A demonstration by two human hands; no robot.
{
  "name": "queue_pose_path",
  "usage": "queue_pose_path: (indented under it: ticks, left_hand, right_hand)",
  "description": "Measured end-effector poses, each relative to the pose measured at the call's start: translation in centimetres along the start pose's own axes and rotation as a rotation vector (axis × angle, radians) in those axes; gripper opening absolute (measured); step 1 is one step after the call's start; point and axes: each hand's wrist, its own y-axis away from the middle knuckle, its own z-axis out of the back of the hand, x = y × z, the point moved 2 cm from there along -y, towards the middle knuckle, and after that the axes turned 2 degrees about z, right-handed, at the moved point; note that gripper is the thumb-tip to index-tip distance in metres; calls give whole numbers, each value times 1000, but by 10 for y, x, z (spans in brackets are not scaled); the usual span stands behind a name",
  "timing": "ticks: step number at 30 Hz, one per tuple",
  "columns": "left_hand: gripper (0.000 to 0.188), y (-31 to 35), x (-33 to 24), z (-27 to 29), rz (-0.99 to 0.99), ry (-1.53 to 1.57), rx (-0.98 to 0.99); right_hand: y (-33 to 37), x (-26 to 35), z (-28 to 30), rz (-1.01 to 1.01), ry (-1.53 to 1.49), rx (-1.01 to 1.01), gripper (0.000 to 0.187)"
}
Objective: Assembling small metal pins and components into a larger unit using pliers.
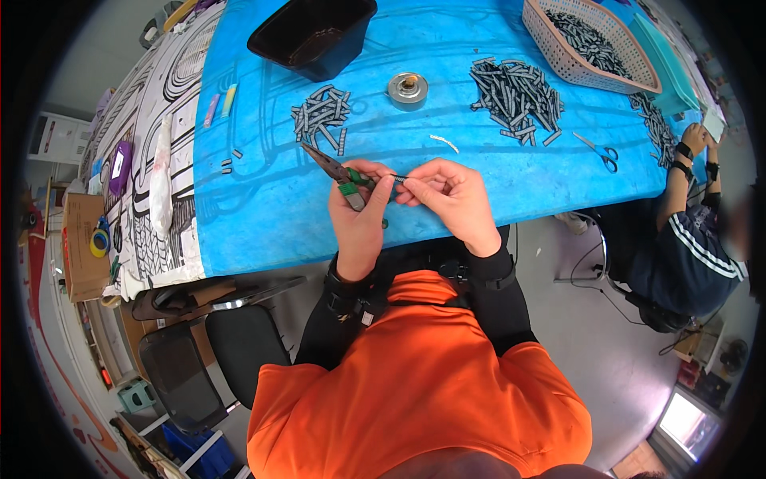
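Observation:
My left hand (359,227) is closed round a pair of long-nose pliers (325,164) with green grips, their jaws pointing up and to the left. Between its thumb and forefinger is one end of a small dark ribbed strip (400,179). My right hand (459,199) pinches the other end, so the strip spans the two hands just above the near part of the table. Beyond my left hand lies a loose pile of grey ribbed pieces (319,112). A short white strip (444,144) lies beyond my right hand.
A larger pile of grey pieces (517,100) sits right of a round metal tin (408,91). Behind are a black bin (315,36) and a pink basket (630,76) of pieces. Scissors (600,152) lie at right, near a seated person (686,255). Blue sheeting (263,215) covers the table.

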Motion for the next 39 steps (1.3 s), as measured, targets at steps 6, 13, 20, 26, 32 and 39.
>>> queue_pose_path:
  ticks: [6,13,20,26,32,39]
  left_hand:
    - [22,-3,3,2,0,-84,1]
    - [27,-2,1,-1,53,-20,-3]
    - [25,-3,6,4,66,7,21]
    - [24,-2,7,5,62,21,22]
    - [25,-1,7,4,70,40,12]
    - [25,-1,7,5,64,46,15]
  right_hand:
    - [4,0,-3,68,102,-104,5]
    - [-19,37,19,220,426,-234,6]
    - [-83,55,51,260,701,-255,14]
    - [-103,46,52,216,692,-223,12]
    - [-112,39,51,189,605,-189,11]
    - [-112,37,53,197,563,-171,12]
